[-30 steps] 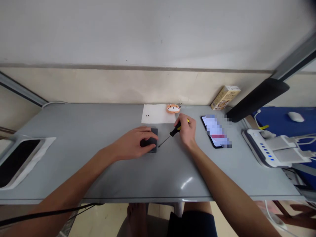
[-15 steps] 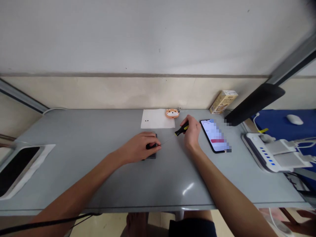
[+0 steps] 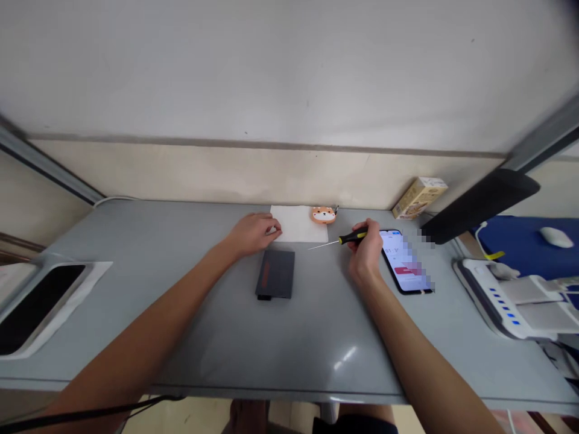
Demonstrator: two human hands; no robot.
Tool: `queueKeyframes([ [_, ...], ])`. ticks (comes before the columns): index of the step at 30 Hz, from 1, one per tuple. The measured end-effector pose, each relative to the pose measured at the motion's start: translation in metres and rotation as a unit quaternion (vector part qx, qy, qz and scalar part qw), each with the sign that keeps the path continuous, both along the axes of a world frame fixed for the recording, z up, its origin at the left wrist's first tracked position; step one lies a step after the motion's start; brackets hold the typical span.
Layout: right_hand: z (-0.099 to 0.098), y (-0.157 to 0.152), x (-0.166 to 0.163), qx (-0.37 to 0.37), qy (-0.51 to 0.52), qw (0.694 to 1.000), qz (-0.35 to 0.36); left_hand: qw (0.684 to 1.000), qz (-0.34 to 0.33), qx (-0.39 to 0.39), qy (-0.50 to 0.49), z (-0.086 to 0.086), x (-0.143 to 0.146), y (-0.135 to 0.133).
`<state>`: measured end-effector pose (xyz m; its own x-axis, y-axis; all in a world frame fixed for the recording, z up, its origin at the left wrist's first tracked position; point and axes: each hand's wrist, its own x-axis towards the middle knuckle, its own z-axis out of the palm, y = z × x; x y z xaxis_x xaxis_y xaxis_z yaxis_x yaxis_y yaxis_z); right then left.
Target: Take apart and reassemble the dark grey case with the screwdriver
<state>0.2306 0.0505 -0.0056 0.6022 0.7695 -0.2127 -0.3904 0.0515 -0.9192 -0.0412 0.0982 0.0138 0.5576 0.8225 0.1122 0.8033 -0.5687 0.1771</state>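
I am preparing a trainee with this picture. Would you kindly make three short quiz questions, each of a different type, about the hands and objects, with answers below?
1. Which hand holds the screwdriver?
2. True or false: the left hand is gripping the dark flat box.
3. Which is nearest to the orange animal-face case? A) the phone B) the white sheet C) the power strip

Key: 1. The right hand. 2. False; the box lies ungripped on the table. 3. B.
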Motion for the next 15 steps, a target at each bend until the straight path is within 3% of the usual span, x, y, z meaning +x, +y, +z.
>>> queueKeyframes([
  [4, 0.003, -0.002, -0.002, -0.005, 0.01, 1.0, 0.001, 1.0, 0.019, 0.015, 0.007, -0.001, 0.0, -0.002],
  [8, 0.006, -0.002, 0.001, 0.003, 0.019, 1.0, -0.003, 0.998, 0.039, -0.016, -0.038, 0.018, -0.009, -0.019],
  [12, 0.007, 0.0, 0.007, 0.01, 0.021, 1.0, -0.008, 0.981, 0.024, -0.155, -0.116, 0.039, -0.016, -0.052],
  [15, 0.009, 0.001, 0.01, 0.006, 0.015, 1.0, -0.014, 0.953, -0.01, -0.276, -0.123, 0.039, -0.014, -0.074],
])
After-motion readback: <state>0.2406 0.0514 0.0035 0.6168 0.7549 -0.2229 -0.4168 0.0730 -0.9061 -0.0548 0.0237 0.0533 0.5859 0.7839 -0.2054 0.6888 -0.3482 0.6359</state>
